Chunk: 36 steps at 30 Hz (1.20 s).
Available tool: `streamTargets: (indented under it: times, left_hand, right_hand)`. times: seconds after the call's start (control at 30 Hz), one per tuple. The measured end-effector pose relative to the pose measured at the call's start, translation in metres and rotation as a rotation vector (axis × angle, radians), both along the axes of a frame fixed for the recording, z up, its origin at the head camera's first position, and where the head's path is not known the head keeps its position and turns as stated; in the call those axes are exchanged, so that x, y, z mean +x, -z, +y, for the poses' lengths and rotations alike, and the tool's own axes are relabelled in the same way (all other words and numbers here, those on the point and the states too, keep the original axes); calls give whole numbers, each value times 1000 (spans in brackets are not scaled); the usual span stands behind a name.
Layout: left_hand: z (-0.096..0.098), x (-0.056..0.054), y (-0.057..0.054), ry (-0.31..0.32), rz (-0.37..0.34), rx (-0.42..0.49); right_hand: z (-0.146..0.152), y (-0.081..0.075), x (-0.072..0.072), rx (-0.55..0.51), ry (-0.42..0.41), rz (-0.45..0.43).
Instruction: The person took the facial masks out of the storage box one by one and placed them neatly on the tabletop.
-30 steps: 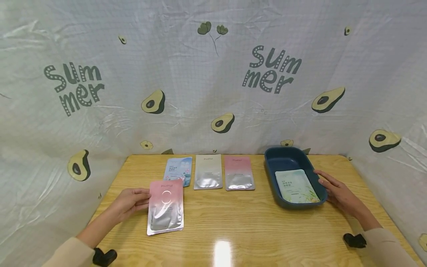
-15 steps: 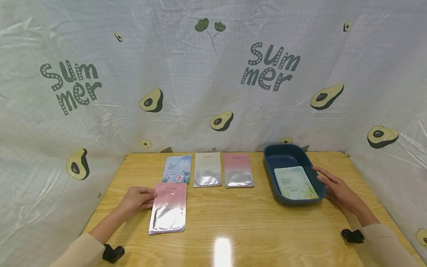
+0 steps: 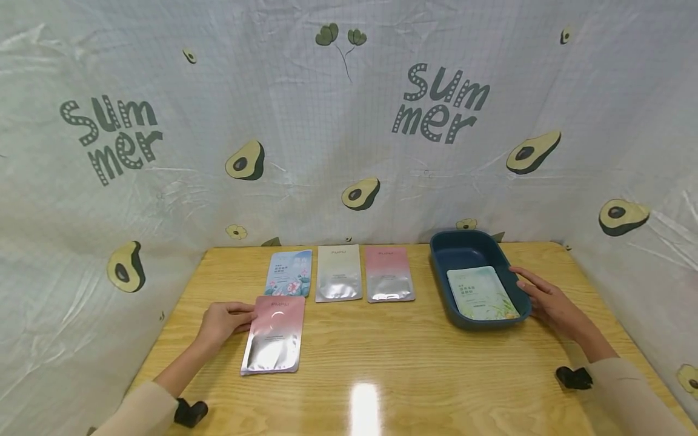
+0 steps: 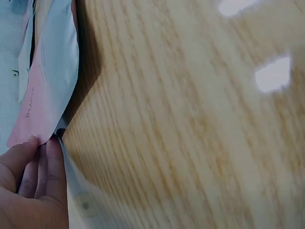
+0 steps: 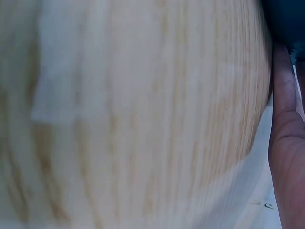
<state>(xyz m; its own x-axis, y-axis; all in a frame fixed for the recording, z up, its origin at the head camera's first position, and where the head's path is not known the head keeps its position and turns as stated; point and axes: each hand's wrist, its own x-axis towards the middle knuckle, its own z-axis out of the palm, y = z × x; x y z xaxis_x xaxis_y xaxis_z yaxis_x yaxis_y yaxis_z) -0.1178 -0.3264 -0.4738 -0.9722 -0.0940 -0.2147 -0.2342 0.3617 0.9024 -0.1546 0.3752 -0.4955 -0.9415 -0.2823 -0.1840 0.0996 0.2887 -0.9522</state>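
My left hand point(image 3: 222, 327) pinches the left edge of a pink and silver face mask sachet point(image 3: 275, 336), thumb on top in the left wrist view. That sachet is tilted, casting a shadow on the wood, and its top overlaps a blue flower-printed sachet point(image 3: 290, 272) in the head view. My right hand point(image 3: 556, 309) is at the right side of a dark blue basin point(image 3: 463, 257), its fingers fairly straight and touching the wall and rim. Inside the basin lies a pale green sachet point(image 3: 482, 293).
At the back of the wooden table point(image 3: 382, 345), a cream and silver sachet point(image 3: 339, 272) and a second pink and silver sachet point(image 3: 389, 272) lie side by side, left of the basin. A white printed curtain point(image 3: 305, 121) hangs behind and along both sides.
The left hand and its pink sachet have shifted slightly right, and the sachet now lies at a flatter angle. The right hand stays at the basin. The head view has tilted slightly downward.
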Motion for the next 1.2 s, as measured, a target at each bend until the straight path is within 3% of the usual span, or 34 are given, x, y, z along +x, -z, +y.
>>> streamTargets:
  times: [0.37, 0.67, 1.2]
  left_hand:
    - [3, 5, 5, 33, 36, -114]
    - [2, 0, 3, -4, -22, -62]
    - [2, -2, 1, 40, -30, -270]
  right_hand:
    - [2, 8, 3, -3, 2, 6]
    - [2, 5, 0, -2, -13, 36]
    - [3, 7, 0, -23, -21, 43]
